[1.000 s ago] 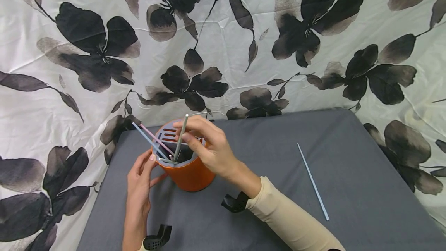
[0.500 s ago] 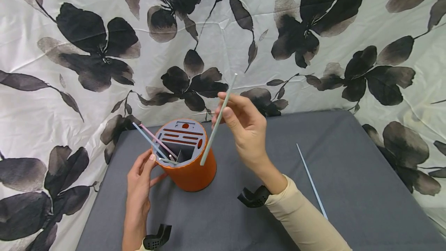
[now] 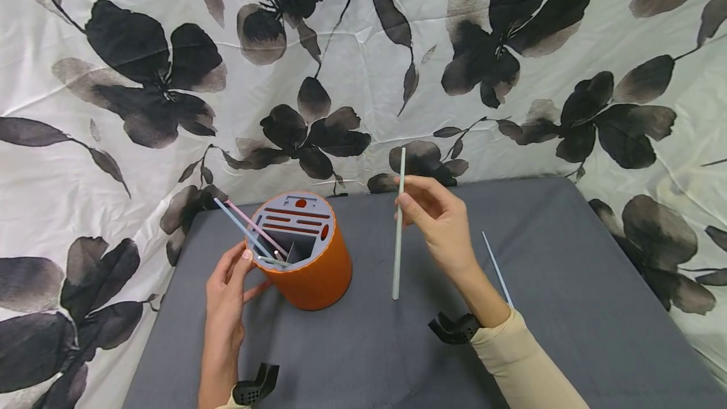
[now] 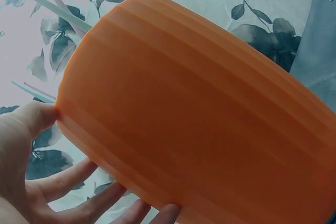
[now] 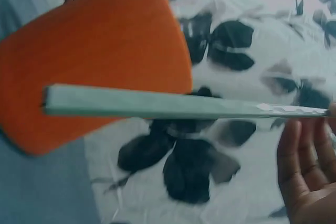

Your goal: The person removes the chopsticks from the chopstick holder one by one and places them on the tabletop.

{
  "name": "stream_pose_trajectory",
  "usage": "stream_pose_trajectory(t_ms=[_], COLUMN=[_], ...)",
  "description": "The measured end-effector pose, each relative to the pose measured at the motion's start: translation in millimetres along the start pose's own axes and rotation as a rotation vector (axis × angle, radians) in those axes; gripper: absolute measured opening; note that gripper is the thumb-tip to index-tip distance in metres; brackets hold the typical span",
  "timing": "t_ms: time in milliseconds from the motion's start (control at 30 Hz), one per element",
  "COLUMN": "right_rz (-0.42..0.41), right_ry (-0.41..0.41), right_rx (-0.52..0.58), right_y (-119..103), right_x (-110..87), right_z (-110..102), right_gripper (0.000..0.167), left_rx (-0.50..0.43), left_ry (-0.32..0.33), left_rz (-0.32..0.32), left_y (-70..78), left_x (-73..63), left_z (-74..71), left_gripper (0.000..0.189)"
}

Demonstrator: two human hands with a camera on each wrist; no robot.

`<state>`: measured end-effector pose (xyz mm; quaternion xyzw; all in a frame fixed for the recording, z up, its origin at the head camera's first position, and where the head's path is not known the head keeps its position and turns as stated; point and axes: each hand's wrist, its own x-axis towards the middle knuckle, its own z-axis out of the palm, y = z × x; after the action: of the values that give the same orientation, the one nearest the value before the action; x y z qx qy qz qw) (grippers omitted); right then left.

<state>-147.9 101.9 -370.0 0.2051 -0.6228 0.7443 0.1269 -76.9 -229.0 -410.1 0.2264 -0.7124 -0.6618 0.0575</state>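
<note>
One pale green stick [image 3: 397,264], near upright, pinched between thumb and fingers of the person's right hand [image 3: 443,226], just beside the container and apart from it. One orange container [image 3: 318,286], standing on the grey worktop [image 3: 363,358], gripped by the left hand [image 3: 227,283], thumb at the rim, fingers along the side. One grey slotted insert [image 3: 324,208], set in its top. Two slanting sticks, one blue [image 3: 238,224] and one pink [image 3: 250,223], leaning from its open compartment. One loose blue stick [image 3: 497,269], lying beyond the right forearm, partly hidden from view.
</note>
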Motion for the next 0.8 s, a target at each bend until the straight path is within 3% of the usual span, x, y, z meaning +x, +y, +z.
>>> stream_pose_trajectory(t_ms=[333,567,800], right_rz=[0.350,0.520,0.662], right_ry=[-0.005,-0.030,-0.090], right_rx=[-0.247,-0.315,-0.485], right_y=[28.0,46.1,58.7], right_x=[-29.2,-44.6,-62.5], right_z=[-58.5,-91.3,-112.6], right_gripper=[0.037,0.041,0.047], left_rx=[-0.006,-0.011,-0.006], left_ry=[0.001,-0.013,-0.011], left_rz=[0.017,0.010,0.003], left_y=[-2.6,-1.7,-1.4], left_x=[-1.4,-2.6,-2.4], left_z=[-0.6,-1.0,-0.2], left_gripper=[0.049,0.048,0.048])
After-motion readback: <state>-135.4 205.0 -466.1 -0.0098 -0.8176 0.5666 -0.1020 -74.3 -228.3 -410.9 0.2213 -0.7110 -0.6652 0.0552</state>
